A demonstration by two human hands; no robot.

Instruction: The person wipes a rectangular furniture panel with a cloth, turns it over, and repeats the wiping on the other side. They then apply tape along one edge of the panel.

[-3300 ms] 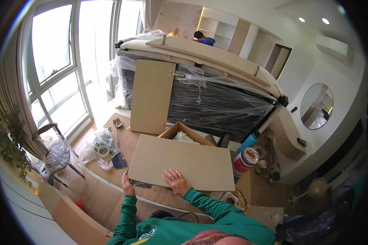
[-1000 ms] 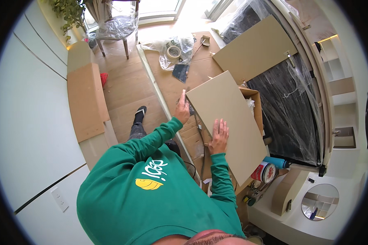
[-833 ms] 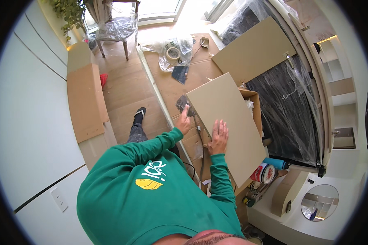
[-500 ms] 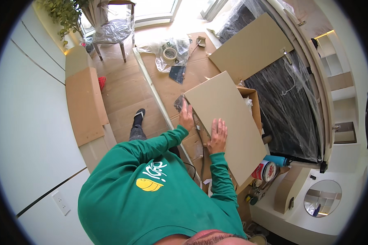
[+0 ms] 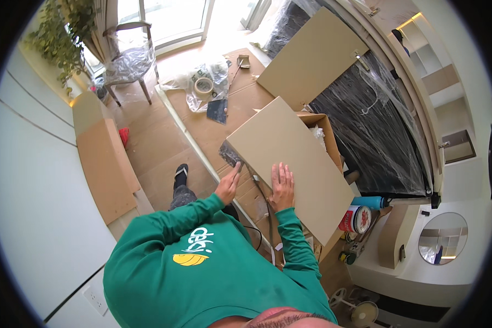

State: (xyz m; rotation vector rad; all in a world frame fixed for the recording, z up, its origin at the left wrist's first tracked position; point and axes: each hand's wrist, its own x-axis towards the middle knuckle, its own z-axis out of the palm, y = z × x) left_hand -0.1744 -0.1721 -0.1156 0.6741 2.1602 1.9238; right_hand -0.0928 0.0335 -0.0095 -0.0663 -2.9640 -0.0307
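A beige rectangular panel (image 5: 298,169) lies at a slant in front of me, on top of things it mostly hides. My right hand (image 5: 282,188) rests flat on its face near the left edge, fingers stretched out. Just off that same edge is my left hand (image 5: 228,185), its fingers closed together and pointing away from me. A small dark piece seems to show at its fingertips; I cannot make out what it is. A dark grey, dusty object (image 5: 230,154) juts out from beside the panel's far left corner, just beyond those fingertips.
A second beige panel (image 5: 311,60) with a hinge leans on plastic-covered dark furniture (image 5: 385,147). Cardboard (image 5: 243,101) underneath carries a tape roll (image 5: 203,87) and a dark sheet (image 5: 217,111). An open carton (image 5: 327,134), red-and-white can (image 5: 356,220) and blue cylinder (image 5: 368,203) stand right.
My left hand has drawn back along the panel's left edge, toward me and away from its far corner. The right hand stays flat on the panel. The whole view has shifted a little.
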